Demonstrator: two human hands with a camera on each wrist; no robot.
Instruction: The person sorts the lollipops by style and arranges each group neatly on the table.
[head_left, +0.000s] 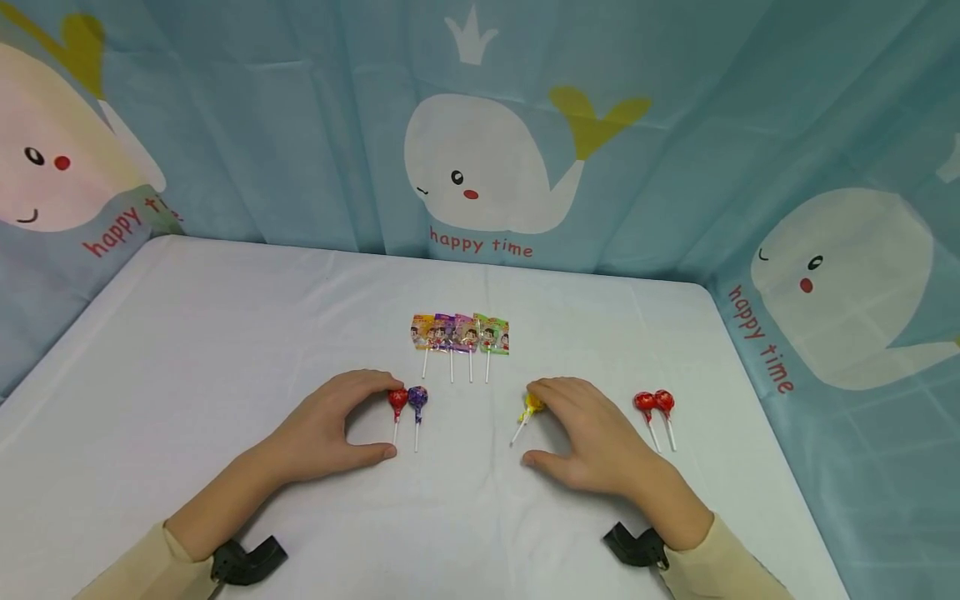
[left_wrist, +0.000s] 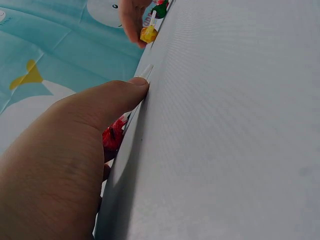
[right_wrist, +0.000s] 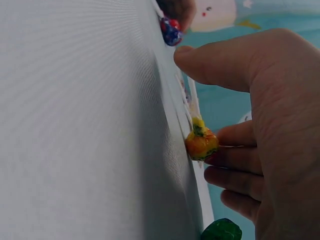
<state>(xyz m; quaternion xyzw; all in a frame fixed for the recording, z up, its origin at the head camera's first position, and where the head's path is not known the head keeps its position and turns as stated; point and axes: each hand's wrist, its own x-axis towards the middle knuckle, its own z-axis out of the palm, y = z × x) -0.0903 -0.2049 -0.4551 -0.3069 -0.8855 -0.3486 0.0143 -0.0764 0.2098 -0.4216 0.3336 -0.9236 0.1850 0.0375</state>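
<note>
My left hand (head_left: pixel 330 432) rests low over the table, its fingertips at the head of a red lollipop (head_left: pixel 397 400) and its thumb by the stick's lower end. Right beside that one lies a purple lollipop (head_left: pixel 417 397). My right hand (head_left: pixel 592 437) touches a yellow lollipop (head_left: pixel 533 403) with its fingertips, thumb spread well away. The right wrist view shows the yellow lollipop's wrapped head (right_wrist: pixel 202 145) against these fingers. A green lollipop (right_wrist: pixel 222 230) sits at the bottom edge there, hidden behind the right hand in the head view.
Several flat-wrapped lollipops (head_left: pixel 461 333) lie in an overlapping row at the back, sticks toward me. Two red lollipops (head_left: pixel 654 402) lie side by side on the right. White cloth covers the table (head_left: pixel 225 333); a blue whale-print curtain (head_left: pixel 300 125) hangs behind and along the sides.
</note>
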